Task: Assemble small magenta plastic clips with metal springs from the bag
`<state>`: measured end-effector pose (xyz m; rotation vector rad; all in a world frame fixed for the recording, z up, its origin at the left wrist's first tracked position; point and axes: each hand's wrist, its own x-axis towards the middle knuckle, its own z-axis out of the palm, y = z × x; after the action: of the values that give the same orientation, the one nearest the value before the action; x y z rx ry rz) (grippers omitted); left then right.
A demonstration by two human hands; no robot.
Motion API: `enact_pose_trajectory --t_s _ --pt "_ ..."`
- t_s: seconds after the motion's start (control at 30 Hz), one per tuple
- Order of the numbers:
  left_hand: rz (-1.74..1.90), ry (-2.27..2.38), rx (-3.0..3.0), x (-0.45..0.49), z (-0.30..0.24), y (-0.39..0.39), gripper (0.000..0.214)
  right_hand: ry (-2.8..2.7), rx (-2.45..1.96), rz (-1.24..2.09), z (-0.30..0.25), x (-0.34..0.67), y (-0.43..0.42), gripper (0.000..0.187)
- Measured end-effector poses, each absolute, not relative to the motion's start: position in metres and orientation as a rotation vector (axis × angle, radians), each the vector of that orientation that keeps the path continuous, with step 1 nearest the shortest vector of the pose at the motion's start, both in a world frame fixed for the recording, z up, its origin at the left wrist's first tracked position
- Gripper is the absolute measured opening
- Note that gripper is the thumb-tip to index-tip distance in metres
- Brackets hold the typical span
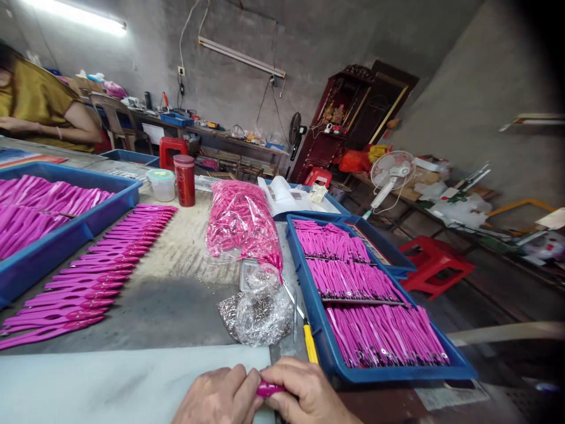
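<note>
From where I stand, both of the worker's hands are pressed together at the bench's (176, 312) near edge, the left hand (219, 396) and the right hand (305, 391) each pinching a magenta plastic piece (270, 388) between thumb and fingers. It sits over the near right corner of the white sheet (132, 374). The grip is small and the plastic looks slick, so a hard squeeze or twist could shoot it out, perhaps off that near edge. Just beyond, the clear plastic bag of metal parts (260, 315) seems loosely gathered; a knock from a knuckle might scatter them. The yellow-handled tool (310, 344), lying beside the blue tray's (404, 374) left edge, could be nudged by the right hand too. As for the piece, it is deep magenta, glossy and rounded, catching a little light; fingers cover its ends, so I can't tell its whole shape.
</note>
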<state>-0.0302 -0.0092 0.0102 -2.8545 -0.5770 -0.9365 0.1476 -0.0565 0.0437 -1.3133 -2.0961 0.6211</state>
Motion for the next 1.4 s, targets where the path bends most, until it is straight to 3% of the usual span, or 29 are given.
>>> enact_pose_trajectory --t_s 1.4 --pt "-1.073 -0.621 -2.691 -0.029 0.018 -0.007 0.018 -2.002 -1.300 0.384 0.043 0.142 -0.056 0.051"
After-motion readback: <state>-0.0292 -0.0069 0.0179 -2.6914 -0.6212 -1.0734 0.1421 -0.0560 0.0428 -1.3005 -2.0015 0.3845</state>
